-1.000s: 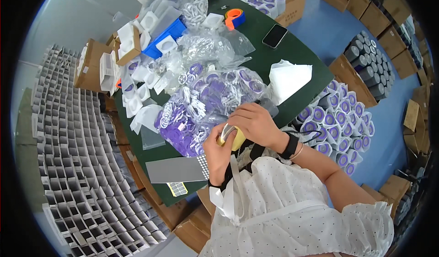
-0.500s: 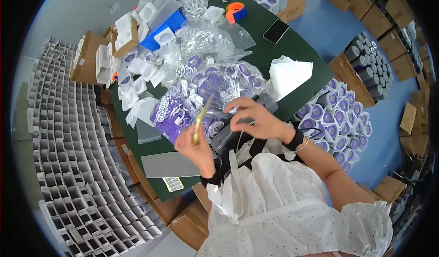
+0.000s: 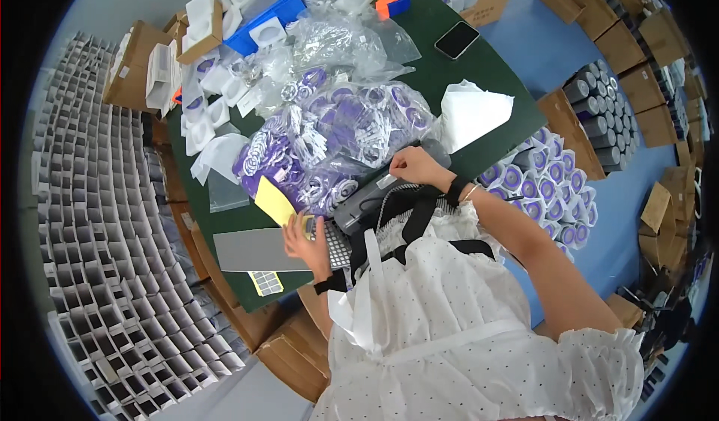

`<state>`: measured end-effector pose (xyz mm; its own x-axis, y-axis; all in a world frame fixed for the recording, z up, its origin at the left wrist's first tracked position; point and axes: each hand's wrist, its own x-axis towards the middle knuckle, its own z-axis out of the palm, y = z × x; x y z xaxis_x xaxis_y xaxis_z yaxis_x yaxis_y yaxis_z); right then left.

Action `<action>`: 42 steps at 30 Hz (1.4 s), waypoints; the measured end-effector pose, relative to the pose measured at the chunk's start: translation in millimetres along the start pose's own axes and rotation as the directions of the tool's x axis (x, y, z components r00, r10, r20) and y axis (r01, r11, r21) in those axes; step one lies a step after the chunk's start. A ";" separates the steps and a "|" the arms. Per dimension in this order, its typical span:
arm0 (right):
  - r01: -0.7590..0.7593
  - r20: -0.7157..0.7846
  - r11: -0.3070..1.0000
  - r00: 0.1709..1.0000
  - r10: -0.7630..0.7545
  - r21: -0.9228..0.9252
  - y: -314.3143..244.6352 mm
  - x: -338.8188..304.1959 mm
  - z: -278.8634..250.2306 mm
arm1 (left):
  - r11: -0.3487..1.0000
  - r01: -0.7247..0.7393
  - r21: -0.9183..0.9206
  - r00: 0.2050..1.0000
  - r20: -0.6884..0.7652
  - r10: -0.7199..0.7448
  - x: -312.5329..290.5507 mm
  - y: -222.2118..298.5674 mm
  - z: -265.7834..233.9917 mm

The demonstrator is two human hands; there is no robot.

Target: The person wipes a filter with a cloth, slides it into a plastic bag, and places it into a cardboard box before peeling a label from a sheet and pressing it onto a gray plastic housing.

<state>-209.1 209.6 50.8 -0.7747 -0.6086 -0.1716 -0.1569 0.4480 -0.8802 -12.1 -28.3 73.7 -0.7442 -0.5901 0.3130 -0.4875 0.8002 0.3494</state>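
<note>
My left hand (image 3: 305,245) holds a yellow sheet (image 3: 275,201) by its lower end, thumb and fingers closed on it. Across my lap side of the table lies a dark grey cylinder (image 3: 362,205) with a small pale label (image 3: 386,181) on its side. Over the cylinder's right part is my right hand (image 3: 423,169), its fingers curled together close to the label. Whatever its fingertips pinch, if anything, is too small to make out. Behind the cylinder is a heap of bagged purple pieces and white coiled cords (image 3: 337,125).
A grey flat panel (image 3: 255,251) and a small label sheet (image 3: 266,282) lie at the table's near left. A white wrap (image 3: 473,118), a phone (image 3: 457,40) and tape rolls (image 3: 392,2) are farther off. Wrapped cylinders (image 3: 539,181) stand at right, many small boxes (image 3: 112,234) at left.
The yellow sheet has swung down to the left with my left hand and now shows its flat face. My right hand has moved away from it, over the grey cylinder.
</note>
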 end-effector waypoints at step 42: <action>-0.119 0.032 0.794 0.992 0.125 0.596 -25.8 -4.5 -14.1 | 0.420 0.537 -0.732 0.653 0.676 0.341 26.5 56.0 54.3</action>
<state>-210.2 210.0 80.5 -0.7682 -0.5684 -0.2945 0.3330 0.0381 -0.9421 -83.9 6.7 53.6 -0.9612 -0.0397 -0.2728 -0.2703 -0.0592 0.9610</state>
